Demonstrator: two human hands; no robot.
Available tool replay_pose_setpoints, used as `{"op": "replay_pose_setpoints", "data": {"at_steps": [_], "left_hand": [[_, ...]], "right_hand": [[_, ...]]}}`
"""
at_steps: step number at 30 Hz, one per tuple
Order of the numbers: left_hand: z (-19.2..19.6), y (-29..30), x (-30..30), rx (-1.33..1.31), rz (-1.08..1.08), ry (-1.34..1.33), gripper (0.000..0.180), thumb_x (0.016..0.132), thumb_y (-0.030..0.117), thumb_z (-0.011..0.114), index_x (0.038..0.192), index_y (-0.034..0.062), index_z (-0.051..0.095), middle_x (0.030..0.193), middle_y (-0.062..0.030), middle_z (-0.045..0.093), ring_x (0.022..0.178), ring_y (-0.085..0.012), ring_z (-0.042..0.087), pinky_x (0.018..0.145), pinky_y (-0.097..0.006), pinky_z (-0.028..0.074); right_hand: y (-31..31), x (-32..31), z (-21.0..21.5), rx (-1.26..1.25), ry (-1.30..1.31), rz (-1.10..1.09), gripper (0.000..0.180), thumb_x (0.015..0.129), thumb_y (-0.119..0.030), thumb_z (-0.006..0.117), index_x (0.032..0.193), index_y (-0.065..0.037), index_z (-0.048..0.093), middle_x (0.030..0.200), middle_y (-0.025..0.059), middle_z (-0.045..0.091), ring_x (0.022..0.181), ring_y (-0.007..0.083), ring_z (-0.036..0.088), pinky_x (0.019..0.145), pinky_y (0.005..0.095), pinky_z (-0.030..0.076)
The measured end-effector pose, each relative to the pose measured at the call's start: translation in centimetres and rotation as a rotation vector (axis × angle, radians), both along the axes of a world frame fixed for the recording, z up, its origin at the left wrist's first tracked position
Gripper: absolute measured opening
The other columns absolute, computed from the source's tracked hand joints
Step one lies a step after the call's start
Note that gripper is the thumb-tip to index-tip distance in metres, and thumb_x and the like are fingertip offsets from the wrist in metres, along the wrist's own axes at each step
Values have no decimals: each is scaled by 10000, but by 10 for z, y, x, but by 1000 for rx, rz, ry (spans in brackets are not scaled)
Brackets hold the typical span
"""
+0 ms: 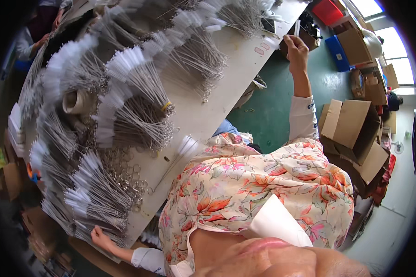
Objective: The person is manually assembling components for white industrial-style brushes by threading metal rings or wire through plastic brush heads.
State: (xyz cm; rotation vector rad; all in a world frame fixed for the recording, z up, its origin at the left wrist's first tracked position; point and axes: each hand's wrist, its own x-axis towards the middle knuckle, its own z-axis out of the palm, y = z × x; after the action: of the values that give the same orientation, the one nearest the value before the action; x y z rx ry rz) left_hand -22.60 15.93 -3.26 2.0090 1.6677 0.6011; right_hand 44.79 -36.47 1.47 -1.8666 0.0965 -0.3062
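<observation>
My right hand [296,51] is raised past the far edge of the table, fingers closed in a pinch. A slim whitish strip [297,28] sticks up from it; its kind is not clear. At the near left table edge, my left hand [102,241] has its fingers curled against a bundle of thin wire brushes [94,187]. What those fingers hold, if anything, is hidden. The brushes have white bristle heads and twisted wire stems ending in loops. A few loose brushes [176,159] lie at the table edge by my floral clothing.
Brush heaps [134,69] cover much of the pale table [245,60], one tied with a yellow band [166,106]. Among them stands a cream roll [76,102], with loose metal rings [129,173] nearby. Cardboard boxes [349,124] and a blue crate [337,53] stand right. People work at far left.
</observation>
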Motion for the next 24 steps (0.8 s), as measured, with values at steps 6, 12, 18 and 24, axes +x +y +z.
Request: {"op": "replay_pose_setpoints", "data": {"at_steps": [6,12,18,24], "left_hand": [[4,-2,-3,-164,186,-56,226,880,214,559,857,-12,550,762,-58,568,542,-92,380,419,-258,276],[22,-23,25,-86,359,-276,182,894,208,534,885,27,539,781,-45,579,462,-65,312,365,-241,216],[54,-14,35,388,523,-634,191,907,196,533,1002,34,573,813,-32,576,574,-56,407,457,-209,296],[71,-34,65,307,476,-565,273,918,234,520,1118,62,590,867,-11,539,677,-67,441,510,-216,326]], "right_hand": [[6,15,-34,-19,79,263,210,810,-99,628,1014,-86,673,714,-19,602,513,14,398,412,177,298],[54,49,-49,-26,-277,661,259,784,-221,695,1006,-88,681,804,36,655,679,75,577,616,253,478],[88,116,59,-135,-22,260,220,883,-288,556,909,-73,596,757,-13,514,585,56,446,480,209,415],[133,115,77,-44,-140,606,283,880,-346,550,948,-76,606,684,-33,487,547,47,437,452,206,395]]}}
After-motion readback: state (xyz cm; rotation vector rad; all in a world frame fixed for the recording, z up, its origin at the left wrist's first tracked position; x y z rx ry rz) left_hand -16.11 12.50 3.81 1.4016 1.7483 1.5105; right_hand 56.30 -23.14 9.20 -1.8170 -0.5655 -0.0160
